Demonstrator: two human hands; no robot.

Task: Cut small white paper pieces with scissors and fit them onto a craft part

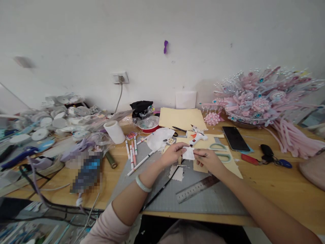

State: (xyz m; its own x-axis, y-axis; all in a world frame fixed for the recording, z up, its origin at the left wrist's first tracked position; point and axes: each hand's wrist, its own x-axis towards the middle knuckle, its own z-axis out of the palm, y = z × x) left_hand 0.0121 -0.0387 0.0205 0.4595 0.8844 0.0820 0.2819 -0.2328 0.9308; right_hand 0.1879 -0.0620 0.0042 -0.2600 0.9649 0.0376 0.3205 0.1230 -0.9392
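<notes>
A small white piece (pixel 188 153) is held between both hands over the grey cutting mat (pixel 162 200). My left hand (pixel 174 154) pinches its left side, and my right hand (pixel 205 158) grips its right edge with closed fingers. Just beyond the hands lies a white glue gun (pixel 198 138). Green-handled scissors (pixel 223 157) rest to the right of my right hand. Below the hands are a cream paper scrap (pixel 177 173) and a metal ruler (pixel 196 189). Several markers (pixel 132 152) lie to the left on the mat.
Cream sheets (pixel 181 118) lie near the wall. A white roll (pixel 114 132) stands behind the markers. To the right are a black phone (pixel 235 138), keys (pixel 267 154) and pink-and-white decorations (pixel 256 98). White rolls and cables crowd the left side; a black cord (pixel 162 188) crosses the mat.
</notes>
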